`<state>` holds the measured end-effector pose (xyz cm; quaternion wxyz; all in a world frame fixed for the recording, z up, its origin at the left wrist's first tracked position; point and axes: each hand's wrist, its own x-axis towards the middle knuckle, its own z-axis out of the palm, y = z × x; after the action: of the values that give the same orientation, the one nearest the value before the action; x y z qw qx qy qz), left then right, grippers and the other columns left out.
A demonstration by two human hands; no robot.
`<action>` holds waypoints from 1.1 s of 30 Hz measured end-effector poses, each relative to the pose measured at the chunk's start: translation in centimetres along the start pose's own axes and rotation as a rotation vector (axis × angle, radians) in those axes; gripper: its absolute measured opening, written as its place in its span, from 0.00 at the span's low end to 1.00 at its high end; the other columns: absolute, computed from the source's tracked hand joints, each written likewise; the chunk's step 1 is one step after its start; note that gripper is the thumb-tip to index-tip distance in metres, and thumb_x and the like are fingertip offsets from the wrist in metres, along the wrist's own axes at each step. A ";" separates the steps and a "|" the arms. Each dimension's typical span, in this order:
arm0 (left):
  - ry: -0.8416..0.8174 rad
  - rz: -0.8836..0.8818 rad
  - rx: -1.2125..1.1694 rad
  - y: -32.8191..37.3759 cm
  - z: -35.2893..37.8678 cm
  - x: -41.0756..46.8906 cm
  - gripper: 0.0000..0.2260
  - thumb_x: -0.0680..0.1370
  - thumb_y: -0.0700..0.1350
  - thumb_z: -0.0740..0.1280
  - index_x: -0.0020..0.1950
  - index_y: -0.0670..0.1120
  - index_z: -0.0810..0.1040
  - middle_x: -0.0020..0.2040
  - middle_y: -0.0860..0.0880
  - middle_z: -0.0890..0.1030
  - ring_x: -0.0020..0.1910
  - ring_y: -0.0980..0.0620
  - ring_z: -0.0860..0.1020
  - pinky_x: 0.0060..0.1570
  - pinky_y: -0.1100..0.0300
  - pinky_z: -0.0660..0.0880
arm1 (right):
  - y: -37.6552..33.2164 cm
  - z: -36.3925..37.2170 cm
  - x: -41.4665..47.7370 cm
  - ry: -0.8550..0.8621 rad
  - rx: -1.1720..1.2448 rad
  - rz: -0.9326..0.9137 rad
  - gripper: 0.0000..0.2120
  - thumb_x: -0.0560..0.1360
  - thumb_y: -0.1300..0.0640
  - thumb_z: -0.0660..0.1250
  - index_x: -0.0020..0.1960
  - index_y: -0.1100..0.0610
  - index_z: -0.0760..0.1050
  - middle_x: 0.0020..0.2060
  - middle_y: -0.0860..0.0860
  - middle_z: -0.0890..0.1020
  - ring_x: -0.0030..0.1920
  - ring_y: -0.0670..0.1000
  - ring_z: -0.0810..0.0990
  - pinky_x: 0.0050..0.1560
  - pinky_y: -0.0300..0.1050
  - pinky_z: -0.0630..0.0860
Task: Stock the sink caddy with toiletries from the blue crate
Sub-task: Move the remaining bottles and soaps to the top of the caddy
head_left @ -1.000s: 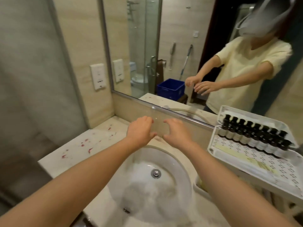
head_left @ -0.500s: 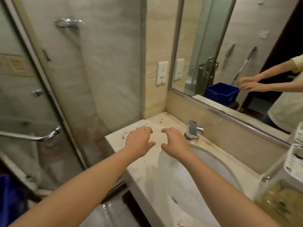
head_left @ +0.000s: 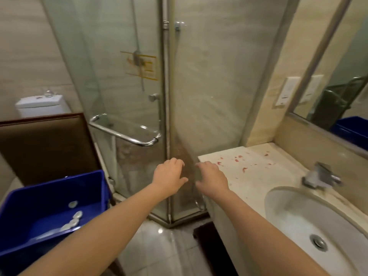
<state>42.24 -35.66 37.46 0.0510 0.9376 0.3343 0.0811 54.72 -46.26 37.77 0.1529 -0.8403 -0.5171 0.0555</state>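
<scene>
We have turned left from the caddy toward the crate (head_left: pixel 49 196), and our left hand (head_left: pixel 169 177) and right hand (head_left: pixel 212 179), loosely open and empty, can now fetch toiletries (head_left: pixel 74 222).

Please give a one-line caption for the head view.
Left hand and right hand hover empty before the shower door; blue crate left, sink right.

Dim, warm, greenish indoor light, even and soft; no hard shadows. Small glare spot on floor (head_left: pixel 160 231); bright streaks on chrome handle (head_left: pixel 123 136). Motion smear on tap (head_left: pixel 320 177) and crate (head_left: pixel 49 188). Wide-angle bend in door frame (head_left: pixel 166 96) and walls toward edges. Shower glass (head_left: pixel 111 76) hazy.
</scene>
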 end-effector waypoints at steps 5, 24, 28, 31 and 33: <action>0.004 -0.138 -0.009 -7.8 -0.7 -3.1 0.23 0.76 0.60 0.66 0.67 0.52 0.68 0.62 0.52 0.73 0.61 0.50 0.73 0.55 0.53 0.72 | -7.5 2.9 2.4 -0.054 0.004 -0.135 0.25 0.74 0.53 0.66 0.71 0.51 0.67 0.65 0.50 0.72 0.66 0.54 0.69 0.60 0.51 0.73; 0.023 -0.631 -0.040 -27.6 -1.8 -15.0 0.24 0.76 0.59 0.67 0.69 0.52 0.68 0.61 0.53 0.74 0.58 0.52 0.75 0.52 0.55 0.75 | -29.7 13.7 8.2 -0.274 0.038 -0.578 0.26 0.73 0.53 0.67 0.70 0.50 0.68 0.63 0.48 0.73 0.64 0.51 0.71 0.56 0.47 0.75; 0.012 -0.727 -0.045 -31.4 -1.1 -16.3 0.24 0.77 0.59 0.66 0.69 0.52 0.68 0.62 0.52 0.73 0.59 0.52 0.74 0.53 0.56 0.72 | -33.3 16.6 10.0 -0.353 0.010 -0.660 0.27 0.73 0.55 0.66 0.72 0.50 0.67 0.65 0.48 0.72 0.66 0.52 0.69 0.58 0.47 0.73; -0.007 -0.799 -0.067 -34.1 -0.1 -16.9 0.23 0.77 0.58 0.66 0.68 0.51 0.68 0.63 0.52 0.73 0.60 0.51 0.73 0.56 0.55 0.72 | -35.4 18.9 11.5 -0.412 -0.003 -0.715 0.26 0.74 0.54 0.66 0.71 0.50 0.67 0.65 0.48 0.72 0.64 0.52 0.70 0.59 0.48 0.74; -0.035 -0.844 -0.076 -35.7 0.8 -17.0 0.23 0.77 0.58 0.66 0.69 0.51 0.68 0.63 0.52 0.73 0.61 0.51 0.73 0.56 0.55 0.73 | -36.4 20.6 12.6 -0.454 -0.010 -0.738 0.25 0.74 0.54 0.66 0.71 0.50 0.67 0.65 0.49 0.71 0.64 0.52 0.70 0.59 0.49 0.73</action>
<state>7.36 -18.96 29.32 0.1199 0.7171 0.6848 0.0494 24.30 -15.70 30.55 0.0408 -0.5665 -0.8036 0.1780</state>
